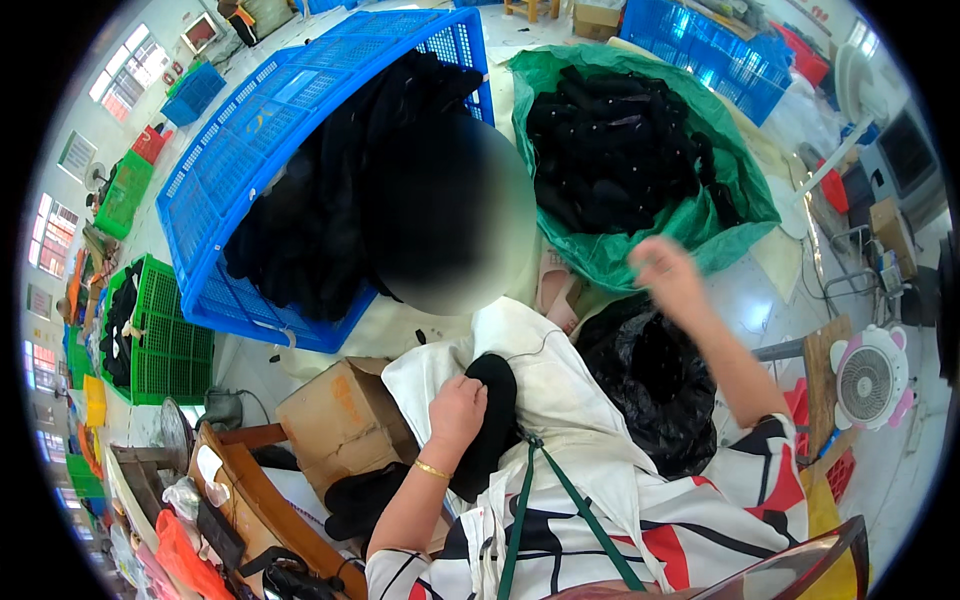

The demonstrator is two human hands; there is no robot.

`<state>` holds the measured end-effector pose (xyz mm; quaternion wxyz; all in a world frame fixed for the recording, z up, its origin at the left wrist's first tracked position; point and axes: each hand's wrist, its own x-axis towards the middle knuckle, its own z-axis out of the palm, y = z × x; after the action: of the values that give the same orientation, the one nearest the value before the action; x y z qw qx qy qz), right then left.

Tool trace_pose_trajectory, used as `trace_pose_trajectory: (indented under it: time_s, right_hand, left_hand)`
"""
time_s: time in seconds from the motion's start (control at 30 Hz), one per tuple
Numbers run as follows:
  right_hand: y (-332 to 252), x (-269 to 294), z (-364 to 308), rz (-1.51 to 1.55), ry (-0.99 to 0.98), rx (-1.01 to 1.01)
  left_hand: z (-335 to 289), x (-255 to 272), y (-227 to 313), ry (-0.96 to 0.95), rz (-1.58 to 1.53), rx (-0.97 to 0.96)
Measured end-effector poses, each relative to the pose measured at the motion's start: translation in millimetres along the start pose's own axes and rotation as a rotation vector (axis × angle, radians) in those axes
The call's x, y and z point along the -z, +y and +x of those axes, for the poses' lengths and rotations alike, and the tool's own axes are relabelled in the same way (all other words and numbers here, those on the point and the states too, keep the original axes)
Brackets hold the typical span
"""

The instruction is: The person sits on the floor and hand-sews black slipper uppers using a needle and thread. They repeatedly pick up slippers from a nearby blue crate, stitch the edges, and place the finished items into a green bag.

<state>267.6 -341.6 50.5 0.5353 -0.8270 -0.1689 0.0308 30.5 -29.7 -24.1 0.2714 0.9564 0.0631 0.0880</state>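
Observation:
My left hand is closed on the edge of a black, long fabric piece with a rounded end, sock-like in shape, lying on the white apron over my lap. A thin thread runs across the apron by the piece. My right hand, smeared by motion, is raised at the near edge of a green woven sack; its fingers are not clear. Many black fabric pieces fill that sack. Another black piece lies beside my left forearm.
A tipped blue crate full of black fabric stands ahead on the left. Near my right knee is a black plastic bag. A cardboard box sits to my left, and a small fan at the right. A round blur covers part of the middle.

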Motion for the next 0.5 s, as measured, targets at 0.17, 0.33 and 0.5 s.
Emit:
trace_pose_trajectory:
  time_s: [0.17,0.33,0.5]
  right_hand:
    - [2.5,-131.4,-77.9,-0.442,-0.649,0.4]
    - [24.7,-197.6,-105.0,-0.465,-0.623,0.476]
    - [-21.8,-176.8,-105.4,-0.464,-0.591,0.372]
  left_hand:
    - [-1.9,-9.4,-16.7,-0.043,-0.203,0.133]
    - [-2.3,-19.0,-29.1,-0.023,-0.29,0.204]
    - [-11.4,-21.0,-45.9,-0.03,-0.513,0.323]
